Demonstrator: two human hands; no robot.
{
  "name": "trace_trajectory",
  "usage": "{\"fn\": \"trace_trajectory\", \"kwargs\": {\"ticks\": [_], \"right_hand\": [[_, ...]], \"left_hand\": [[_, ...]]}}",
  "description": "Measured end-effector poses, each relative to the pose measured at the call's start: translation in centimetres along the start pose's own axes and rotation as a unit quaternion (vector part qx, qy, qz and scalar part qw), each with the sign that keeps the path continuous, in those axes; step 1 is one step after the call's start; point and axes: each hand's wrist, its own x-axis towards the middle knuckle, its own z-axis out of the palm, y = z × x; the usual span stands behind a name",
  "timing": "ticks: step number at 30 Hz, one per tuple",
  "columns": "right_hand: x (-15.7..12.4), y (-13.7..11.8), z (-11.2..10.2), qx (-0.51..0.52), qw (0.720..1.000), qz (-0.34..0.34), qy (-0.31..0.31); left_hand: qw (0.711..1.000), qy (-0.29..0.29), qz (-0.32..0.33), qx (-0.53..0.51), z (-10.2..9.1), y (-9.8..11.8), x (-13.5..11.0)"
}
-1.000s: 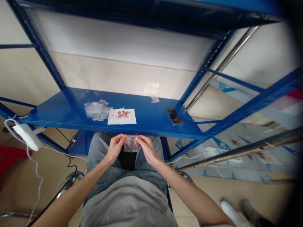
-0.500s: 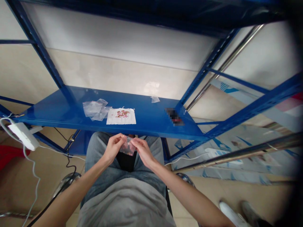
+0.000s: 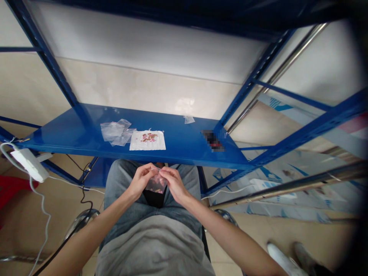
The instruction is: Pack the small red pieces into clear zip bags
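Relative to the earliest frame, the hands have closed toward each other along the top edge of the small, clear plastic bag (image 3: 158, 185), which was pulled wider there. The bag is held over the lap, just off the front edge of the blue metal shelf (image 3: 181, 143). Grip, left hand (image 3: 140, 178): closed, thumb and fingers pinching the bag's top edge. Grip, right hand (image 3: 174, 183): closed on the same edge, just beside the left. Small pinkish pieces (image 3: 156, 191) show at the bag's bottom; whether the mouth is sealed cannot be told.

On the shelf, near the front edge, lies a flat, white, cloth-like sheet (image 3: 147, 147) with a pink-and-brown cluster (image 3: 149, 137). A loose pile of clear plastic bags (image 3: 116, 132) adjoins it toward the left end.

Caution: if the mouth is open, tilting the bag may spill the pieces into the lap. Uneven pinching could leave a gap in any closure. Loss of either pinch may let the thin film slip or sag.
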Motion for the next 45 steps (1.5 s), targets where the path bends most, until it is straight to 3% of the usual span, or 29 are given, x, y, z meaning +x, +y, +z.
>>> {"fn": "trace_trajectory", "kwargs": {"ticks": [7, 13, 17, 21, 24, 28, 30, 36, 39, 45], "right_hand": [[0.0, -0.1, -0.5, -0.011, 1.0, 0.013, -0.011], [0.1, -0.2, -0.9, -0.024, 0.999, 0.009, -0.045], [0.0, -0.3, -0.8, 0.012, 0.997, 0.034, -0.07], [0.1, -0.4, -0.9, -0.033, 0.997, 0.01, -0.064], [0.5, -0.5, -1.4, -0.057, 0.994, 0.031, -0.085], [0.8, -0.6, -1.9, -0.043, 0.994, 0.041, -0.091], [0.6, -0.7, -2.0, -0.04, 0.995, 0.034, -0.09], [-0.1, -0.3, -2.5, -0.061, 0.994, 0.061, -0.066], [-0.1, 0.0, -2.4, -0.026, 0.995, 0.08, -0.049], [0.1, -0.6, -1.8, 0.024, 0.998, 0.047, -0.041]], "left_hand": [[0.999, -0.026, 0.015, 0.034, -0.2, 0.0, 0.0], [0.992, -0.118, -0.015, 0.035, -0.2, 0.1, -0.2], [0.995, -0.095, -0.007, 0.009, -0.4, 0.2, -0.3], [0.997, -0.066, 0.011, 0.036, -0.7, 0.1, 0.0], [0.998, -0.047, 0.011, 0.043, -0.7, -0.1, 0.1], [1.0, 0.0, -0.002, -0.027, -0.7, -0.3, 0.1], [0.999, -0.009, -0.005, -0.042, -0.6, -0.3, 0.0], [0.993, -0.106, 0.009, 0.05, -0.1, -0.8, -0.3], [0.996, -0.084, 0.013, 0.033, 0.1, -0.8, -0.4], [0.997, -0.054, -0.015, -0.052, 0.0, -0.6, -0.1]]}}
